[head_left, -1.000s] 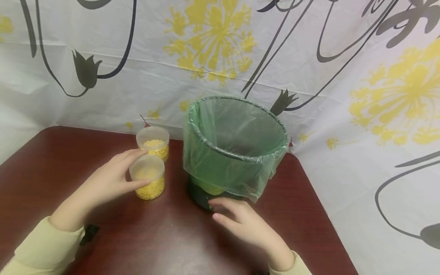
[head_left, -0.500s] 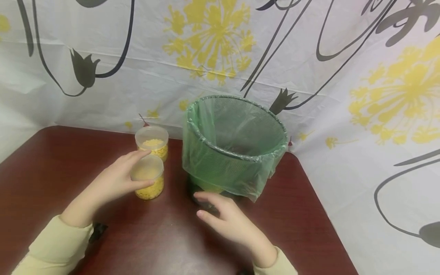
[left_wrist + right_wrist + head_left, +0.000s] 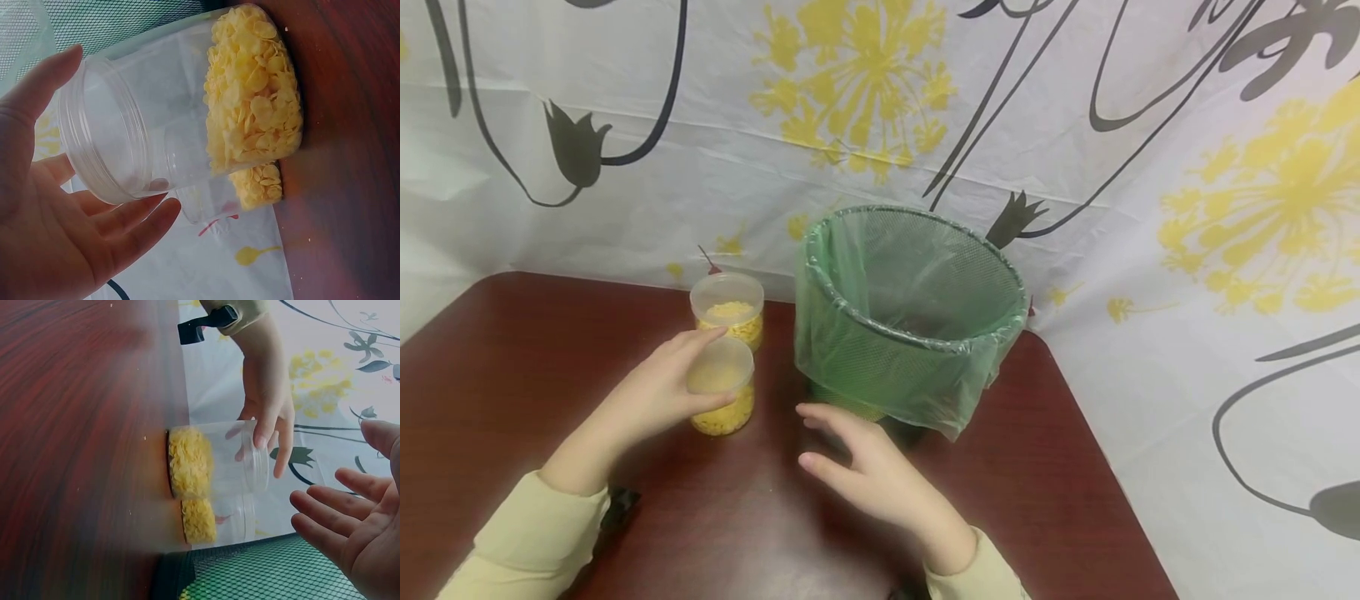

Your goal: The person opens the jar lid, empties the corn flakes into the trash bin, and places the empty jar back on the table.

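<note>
Two clear plastic jars of yellow flakes stand upright on the dark red table, one behind the other. My left hand grips the near jar around its ringed top, thumb on the near side and fingers round the far side. Flakes fill its lower part; whether a lid covers it I cannot tell. Just behind stands the far jar, close to my fingertips. My right hand hangs over the table in front of the bin, palm toward the jars, fingers spread and holding nothing.
A black mesh wastebasket, lined with a green bag, stands right of the jars near the back. A patterned white sheet hangs behind the table. Small crumbs dot the tabletop.
My right hand has moved left along the front of the wastebasket, toward the near jar. The left hand stays at that jar, its wrist shifted slightly right. The jars stand where they were.
</note>
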`<state>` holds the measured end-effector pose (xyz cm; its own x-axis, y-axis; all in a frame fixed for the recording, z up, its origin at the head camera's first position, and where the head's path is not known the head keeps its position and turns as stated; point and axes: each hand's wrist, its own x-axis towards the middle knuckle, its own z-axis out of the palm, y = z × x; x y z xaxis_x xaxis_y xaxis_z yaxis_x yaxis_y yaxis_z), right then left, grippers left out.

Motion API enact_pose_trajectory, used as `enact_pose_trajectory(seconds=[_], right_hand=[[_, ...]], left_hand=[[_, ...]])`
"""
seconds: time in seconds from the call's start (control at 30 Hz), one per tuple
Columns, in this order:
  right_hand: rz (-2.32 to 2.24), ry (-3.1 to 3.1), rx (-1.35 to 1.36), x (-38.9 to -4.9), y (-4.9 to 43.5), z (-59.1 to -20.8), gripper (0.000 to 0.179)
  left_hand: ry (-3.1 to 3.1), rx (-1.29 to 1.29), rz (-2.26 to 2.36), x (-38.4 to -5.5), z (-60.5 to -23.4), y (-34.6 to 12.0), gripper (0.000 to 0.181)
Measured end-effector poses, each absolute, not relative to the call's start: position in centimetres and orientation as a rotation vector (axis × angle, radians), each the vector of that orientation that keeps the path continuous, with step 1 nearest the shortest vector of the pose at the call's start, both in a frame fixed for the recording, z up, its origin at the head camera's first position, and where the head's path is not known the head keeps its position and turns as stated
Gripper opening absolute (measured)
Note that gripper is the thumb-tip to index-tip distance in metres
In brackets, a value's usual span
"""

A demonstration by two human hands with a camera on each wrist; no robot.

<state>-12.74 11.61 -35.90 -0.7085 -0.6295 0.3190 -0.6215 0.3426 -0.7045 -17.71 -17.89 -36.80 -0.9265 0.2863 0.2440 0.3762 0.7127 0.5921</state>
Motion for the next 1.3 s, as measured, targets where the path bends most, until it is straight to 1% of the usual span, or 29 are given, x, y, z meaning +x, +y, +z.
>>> enact_pose_trajectory(seconds=[0.37, 0.6, 0.9, 1.3], right_hand=[[-1.276, 2.603, -1.147, -12.6, 11.1, -36.3, 0.060], [-1.204, 2.623, -1.151, -12.6, 11.3, -36.7, 0.074], [-1.180, 2.607, -1.118, -12.5, 11.1, -37.2, 0.091], [-1.125, 2.617, -1.105, -12.3, 10.6, -37.9, 0.107]], left_hand=[[-2.797, -0.550, -0.951, -17.1, -36.4, -17.4, 0.091], [-2.815, -0.614, -0.912, -16.1, -35.6, -16.7, 0.087], [-2.764, -0.713, -0.803, -14.2, -34.0, -15.5, 0.090], [-2.606, -0.855, -0.729, -11.6, -32.6, -14.0, 0.085]])
